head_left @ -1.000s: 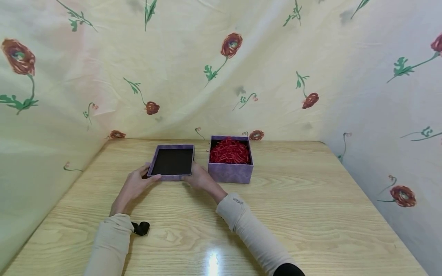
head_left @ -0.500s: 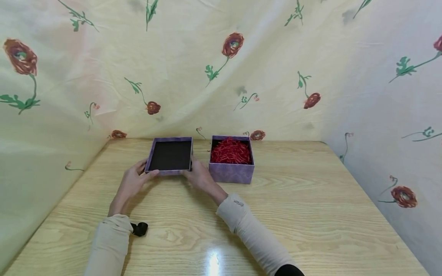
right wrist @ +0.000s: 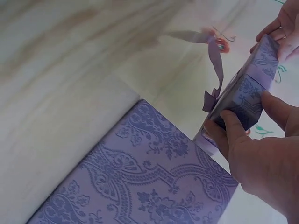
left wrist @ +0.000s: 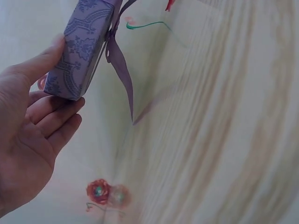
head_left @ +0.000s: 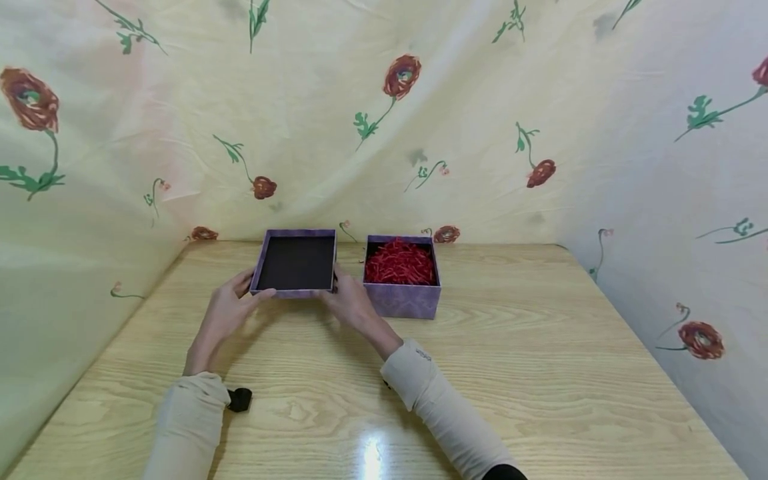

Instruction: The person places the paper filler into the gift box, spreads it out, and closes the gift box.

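A purple patterned box lid (head_left: 298, 263) is held inside-up between both hands, raised off the table; its dark inner face shows in the head view. My left hand (head_left: 227, 312) grips the lid's left corner, thumb on the near side wall. At the right corner my right hand (head_left: 353, 301) pinches the lid, its fingers bent around the edge in the right wrist view. A purple ribbon (left wrist: 120, 70) dangles beneath the lid in the left wrist view. Just right of the lid stands the matching open box (head_left: 401, 301), filled with red shredded paper (head_left: 399, 263).
The wooden table (head_left: 540, 360) runs up to a flower-patterned cloth (head_left: 336, 133) at the back and sides. A black item (head_left: 240, 400) sits by the left cuff. Close to the right hand is the box's patterned side (right wrist: 154, 172).
Both hands have lifted the lid upward and away from the near edge, tilting its inside more toward the head camera. The box with red paper stays where it was.
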`<state>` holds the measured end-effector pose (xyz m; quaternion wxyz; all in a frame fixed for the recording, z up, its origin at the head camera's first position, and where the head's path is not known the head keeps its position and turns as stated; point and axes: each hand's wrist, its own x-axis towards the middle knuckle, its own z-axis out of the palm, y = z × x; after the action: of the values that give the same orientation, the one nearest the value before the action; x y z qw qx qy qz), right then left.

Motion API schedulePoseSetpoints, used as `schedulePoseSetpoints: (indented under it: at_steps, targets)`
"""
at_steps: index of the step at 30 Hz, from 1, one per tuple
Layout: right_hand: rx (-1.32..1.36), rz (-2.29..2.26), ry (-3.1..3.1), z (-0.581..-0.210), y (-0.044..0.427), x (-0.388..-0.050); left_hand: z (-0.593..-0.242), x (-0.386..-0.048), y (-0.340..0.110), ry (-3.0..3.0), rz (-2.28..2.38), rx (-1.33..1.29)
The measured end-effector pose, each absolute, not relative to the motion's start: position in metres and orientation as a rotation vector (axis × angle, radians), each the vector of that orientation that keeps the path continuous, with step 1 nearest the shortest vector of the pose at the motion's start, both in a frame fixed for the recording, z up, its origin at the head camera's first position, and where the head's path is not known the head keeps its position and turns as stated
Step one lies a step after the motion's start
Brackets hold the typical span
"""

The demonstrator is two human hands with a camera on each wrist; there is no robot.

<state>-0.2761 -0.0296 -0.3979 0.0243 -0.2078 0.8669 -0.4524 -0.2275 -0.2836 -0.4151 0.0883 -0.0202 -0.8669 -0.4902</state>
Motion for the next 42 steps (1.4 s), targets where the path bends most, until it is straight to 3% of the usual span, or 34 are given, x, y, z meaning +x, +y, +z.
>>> schedulePoseSetpoints:
  at_steps: [19,42]
  targets:
    - [-0.715,-1.378,2.799,-0.360,-0.003,-0.272,-0.391,-0.234,-0.259,-2.465,-1.469,-0.089]
    - [-0.593,-1.402,2.824,-0.339,0.066,-0.275,-0.371,-0.258,-0.190,-2.358,-1.520,-0.257]
